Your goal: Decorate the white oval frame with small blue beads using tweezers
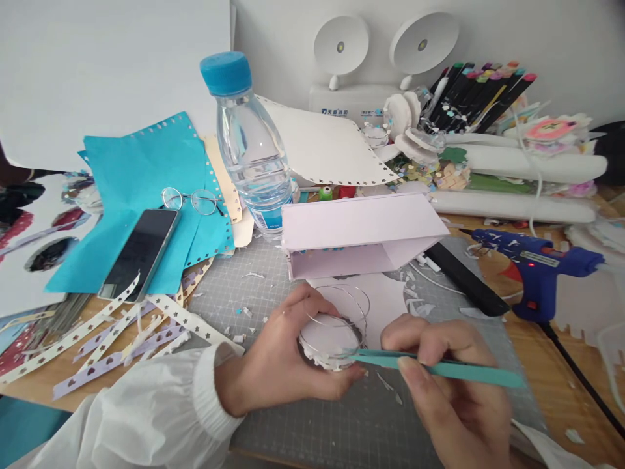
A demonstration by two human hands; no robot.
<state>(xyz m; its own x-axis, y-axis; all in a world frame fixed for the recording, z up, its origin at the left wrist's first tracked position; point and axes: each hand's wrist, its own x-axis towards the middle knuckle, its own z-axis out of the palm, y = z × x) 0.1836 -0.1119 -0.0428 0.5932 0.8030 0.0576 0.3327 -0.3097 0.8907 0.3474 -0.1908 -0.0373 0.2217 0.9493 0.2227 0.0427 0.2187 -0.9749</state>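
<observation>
My left hand (293,358) is closed around a small round white paper piece (329,337) with a scalloped edge. Thin silver wire (364,301) loops up over its top. In my right hand (449,384) is a pair of teal tweezers (469,372), pinched between thumb and fingers. Their tips point left and meet the near right part of the round piece, by the wire. Whether the tips grip the wire, I cannot make out. Both hands are above the grey cutting mat (303,423).
Behind the hands stands a pale lilac folded box (361,225), with a water bottle (254,150) beyond it. A blue glue gun (537,260) and black cutter (466,280) lie right. Left are a phone (141,251), glasses (190,198), blue paper (141,166) and punched paper strips (122,358).
</observation>
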